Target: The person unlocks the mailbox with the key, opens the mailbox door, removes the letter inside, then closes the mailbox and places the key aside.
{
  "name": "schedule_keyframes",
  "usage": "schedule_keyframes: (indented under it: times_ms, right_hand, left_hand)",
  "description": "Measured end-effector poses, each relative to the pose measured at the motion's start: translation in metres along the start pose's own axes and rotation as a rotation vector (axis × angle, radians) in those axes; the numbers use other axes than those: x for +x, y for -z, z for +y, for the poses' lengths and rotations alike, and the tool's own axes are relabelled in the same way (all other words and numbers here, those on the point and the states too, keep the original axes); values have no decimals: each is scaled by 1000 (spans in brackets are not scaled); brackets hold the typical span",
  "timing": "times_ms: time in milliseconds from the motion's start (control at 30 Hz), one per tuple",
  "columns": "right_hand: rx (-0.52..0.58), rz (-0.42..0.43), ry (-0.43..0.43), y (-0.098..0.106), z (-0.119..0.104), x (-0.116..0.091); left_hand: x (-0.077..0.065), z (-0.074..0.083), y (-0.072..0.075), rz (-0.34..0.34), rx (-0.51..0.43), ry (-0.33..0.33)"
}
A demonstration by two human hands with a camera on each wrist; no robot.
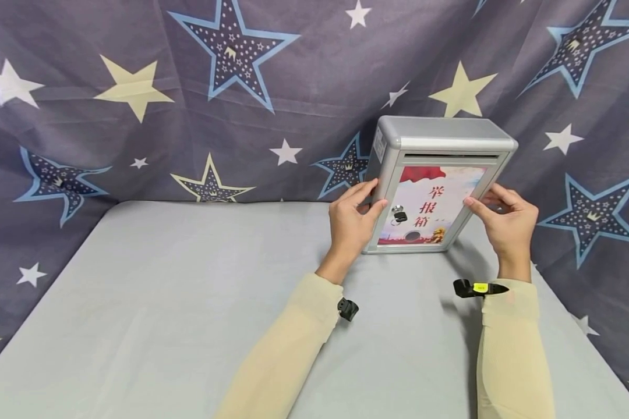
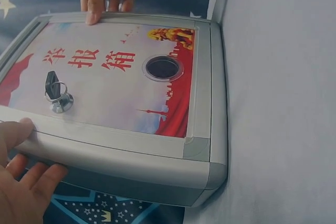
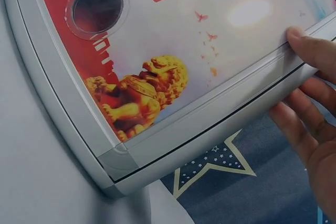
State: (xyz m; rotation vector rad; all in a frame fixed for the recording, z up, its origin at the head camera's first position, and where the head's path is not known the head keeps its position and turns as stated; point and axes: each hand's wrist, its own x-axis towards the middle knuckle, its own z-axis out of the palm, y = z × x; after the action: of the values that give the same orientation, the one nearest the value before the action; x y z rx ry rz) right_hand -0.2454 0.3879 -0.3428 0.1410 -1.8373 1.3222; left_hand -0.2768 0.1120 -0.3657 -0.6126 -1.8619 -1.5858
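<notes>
A silver-grey metal report box (image 1: 451,142) stands on its bottom edge at the right back of the table, leaning a little. Its front carries a printed panel (image 1: 440,192) with red characters, a slot (image 1: 451,155) near the top and a round window (image 2: 163,68) low down. A key (image 1: 400,216) sits in the lock on the panel's left side. My left hand (image 1: 350,218) grips the box's left side, thumb on the front frame. On the opposite side my right hand (image 1: 509,224) holds the edge, with its thumb on the front and fingers around the side (image 3: 310,114).
A pale grey cloth covers the table (image 1: 188,302). Behind it hangs a dark curtain (image 1: 314,70) printed with stars, close to the box's back. Black wrist cameras (image 1: 348,309) are strapped over the cream sleeves (image 1: 283,349).
</notes>
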Motion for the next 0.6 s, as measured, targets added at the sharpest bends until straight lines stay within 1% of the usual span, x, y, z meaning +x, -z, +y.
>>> schedule_keyframes:
  times_ms: [200,300,433,500,600]
  right_hand:
    - [-12,13,11,3,15,4]
    - [-6,26,8,3,18,6]
    - [2,37,11,0,7,7]
    - [7,44,15,-2,-3,7]
    - [5,57,24,-5,-18,7]
  left_hand:
    - [0,3,0,13,-3,24]
    - [1,5,1,17,-12,36]
    - [5,7,3,39,-34,38]
    - [7,10,6,48,-49,22]
    - [12,15,10,51,-76,-20]
